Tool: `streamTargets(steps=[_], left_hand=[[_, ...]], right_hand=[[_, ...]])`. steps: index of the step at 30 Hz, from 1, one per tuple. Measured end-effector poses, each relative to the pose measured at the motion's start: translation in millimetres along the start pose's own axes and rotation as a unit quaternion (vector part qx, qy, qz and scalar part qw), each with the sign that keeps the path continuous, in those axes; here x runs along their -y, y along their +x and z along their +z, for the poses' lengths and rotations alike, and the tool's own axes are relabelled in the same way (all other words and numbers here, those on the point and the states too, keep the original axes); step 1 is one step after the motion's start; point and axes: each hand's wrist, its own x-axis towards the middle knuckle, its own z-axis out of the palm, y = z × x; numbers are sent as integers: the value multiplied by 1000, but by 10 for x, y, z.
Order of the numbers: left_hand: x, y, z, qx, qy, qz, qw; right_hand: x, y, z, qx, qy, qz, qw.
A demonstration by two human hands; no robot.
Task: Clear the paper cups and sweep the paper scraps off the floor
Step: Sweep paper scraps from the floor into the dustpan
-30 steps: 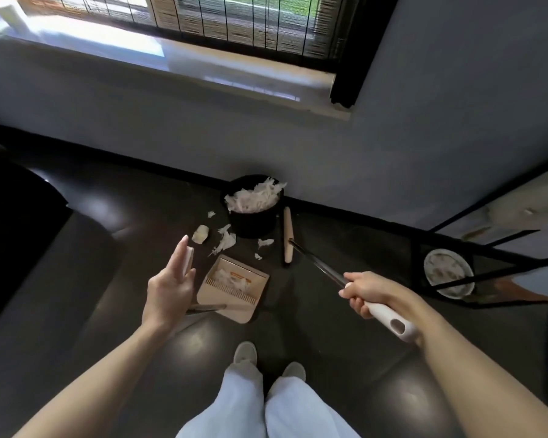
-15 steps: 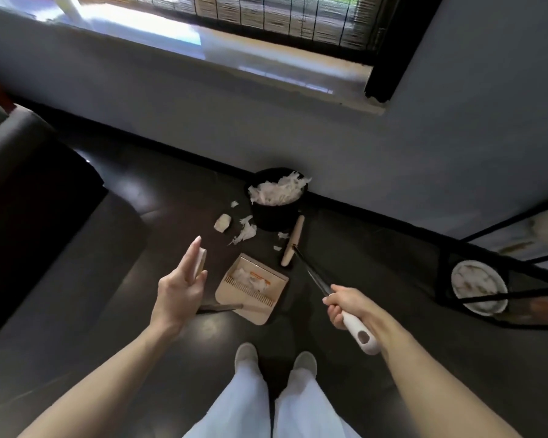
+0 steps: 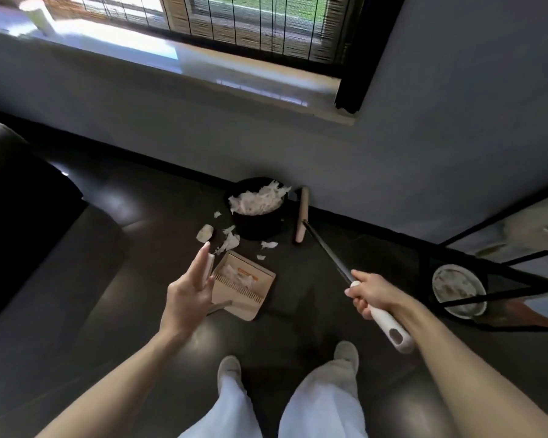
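My right hand (image 3: pixel 369 295) grips the white grip of a long broom handle (image 3: pixel 326 251). Its beige broom head (image 3: pixel 301 216) lies on the dark floor against the wall, just right of a black bin (image 3: pixel 257 224) heaped with white paper scraps. My left hand (image 3: pixel 189 290) holds the white top of the dustpan handle (image 3: pixel 208 263) between thumb and straight fingers. The beige dustpan (image 3: pixel 250 289) sits on the floor with scraps in it. Loose paper scraps (image 3: pixel 231 243) and a crumpled paper cup (image 3: pixel 205 233) lie between pan and bin.
A dark sofa (image 3: pixel 29 216) fills the left side. At right stands a black-framed table (image 3: pixel 487 245) with a second round bin (image 3: pixel 457 290) beneath it. A white cup (image 3: pixel 38 14) stands on the windowsill. My feet (image 3: pixel 285 365) are just behind the dustpan.
The broom head has slid farther away, up against the wall to the right of the black bin. My left hand keeps its hold beside the dustpan.
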Motion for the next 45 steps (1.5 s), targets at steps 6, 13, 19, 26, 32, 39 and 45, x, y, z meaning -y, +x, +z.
streamTargets(steps=[6, 13, 19, 26, 32, 39, 45], left_hand=[[-211, -48, 845, -79, -19, -25, 996], [-586, -228, 1726, -191, -30, -54, 980], [-734, -408, 2217, -229, -51, -64, 970], [-766, -408, 2601, -257, -8, -62, 964], [-813, -387, 2764, -288, -19, -75, 954], [-1020, -344, 2885, -250, -12, -80, 965], [-1007, -387, 2795, -219, 1, -92, 971]], right_hand=[[69, 372, -919, 55, -171, -9, 984], [418, 912, -1571, 124, -216, -26, 968], [713, 1266, -2066, 124, -341, -94, 927], [1014, 2029, -2003, 119, -445, -156, 874], [830, 2177, -2051, 157, -416, -72, 893], [444, 1601, -2532, 187, -331, 23, 925], [449, 1094, -2898, 165, -264, -7, 950]])
